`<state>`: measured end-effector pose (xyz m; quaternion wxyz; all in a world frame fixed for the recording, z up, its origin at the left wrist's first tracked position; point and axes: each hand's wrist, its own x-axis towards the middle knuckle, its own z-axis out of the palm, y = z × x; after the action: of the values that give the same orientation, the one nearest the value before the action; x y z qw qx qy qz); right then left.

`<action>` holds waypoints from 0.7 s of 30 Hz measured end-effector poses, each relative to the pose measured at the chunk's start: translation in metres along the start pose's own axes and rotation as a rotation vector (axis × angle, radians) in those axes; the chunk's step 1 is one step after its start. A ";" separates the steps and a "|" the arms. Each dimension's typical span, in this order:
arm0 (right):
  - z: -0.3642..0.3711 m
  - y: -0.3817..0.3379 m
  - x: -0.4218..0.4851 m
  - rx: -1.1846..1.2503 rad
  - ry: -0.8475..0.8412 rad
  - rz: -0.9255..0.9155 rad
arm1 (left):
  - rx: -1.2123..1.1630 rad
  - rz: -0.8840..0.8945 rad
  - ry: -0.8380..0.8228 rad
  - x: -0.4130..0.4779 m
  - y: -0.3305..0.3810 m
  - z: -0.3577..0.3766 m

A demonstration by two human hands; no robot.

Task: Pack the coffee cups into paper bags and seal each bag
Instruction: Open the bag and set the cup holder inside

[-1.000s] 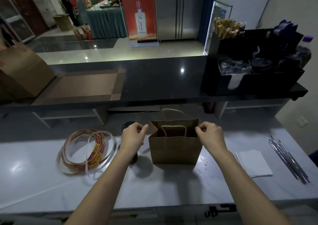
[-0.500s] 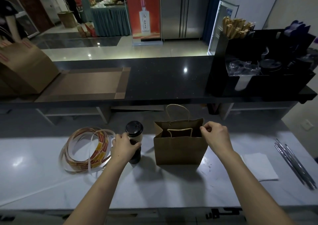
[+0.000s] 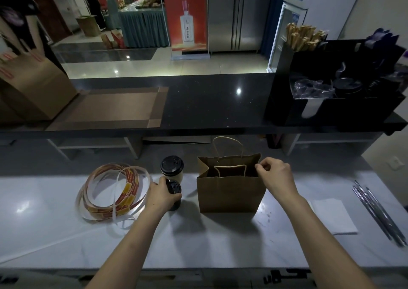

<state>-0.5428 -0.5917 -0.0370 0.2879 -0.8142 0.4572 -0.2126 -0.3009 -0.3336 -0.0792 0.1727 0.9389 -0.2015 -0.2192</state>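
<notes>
White worktop (image 3: 198, 244): the near, pale surface on which all the task items stand. Black counter (image 3: 209, 103): a raised dark ledge behind it. It carries a black organiser (image 3: 344, 114) at the right, a brown cardboard box (image 3: 33, 94) at the far left, and a flat cardboard sheet (image 3: 114, 110) just beside the box.

Paper bag (image 3: 230, 191): brown, upright at the middle of the worktop, with its mouth open. The rear handle stands up and the near handle hangs down into the opening.

Strip coil (image 3: 112, 191): loose loops of white, red and yellow banding lying to the left of the cups. White napkin (image 3: 333, 216): flat on the worktop to the right of the bag, apart from it. Wrapped sticks (image 3: 377, 211): a bundle of thin shiny sticks lying at the far right.

Right hand (image 3: 276, 176): thumb and forefinger pinch the right top edge of the bag; the remaining fingers are curled. Left hand (image 3: 162, 197): fingers wrap round the dark cup from its left side.

Dark cup (image 3: 174, 191): upright, black-lidded, between the coil and the bag, near the bag's left side. Pale cup (image 3: 172, 169): upright, black-lidded, directly behind the dark cup and untouched by either hand.
</notes>
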 end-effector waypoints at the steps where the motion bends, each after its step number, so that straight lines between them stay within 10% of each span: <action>1: 0.000 0.000 0.000 -0.001 -0.001 -0.001 | -0.004 0.003 0.002 -0.001 0.000 -0.001; 21: -0.006 0.003 0.002 0.012 -0.030 0.006 | -0.359 0.244 0.327 -0.047 0.074 -0.091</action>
<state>-0.5473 -0.5963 -0.0345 0.3005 -0.8141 0.4539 -0.2022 -0.3184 -0.3544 0.0444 0.3919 0.8850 -0.2403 -0.0745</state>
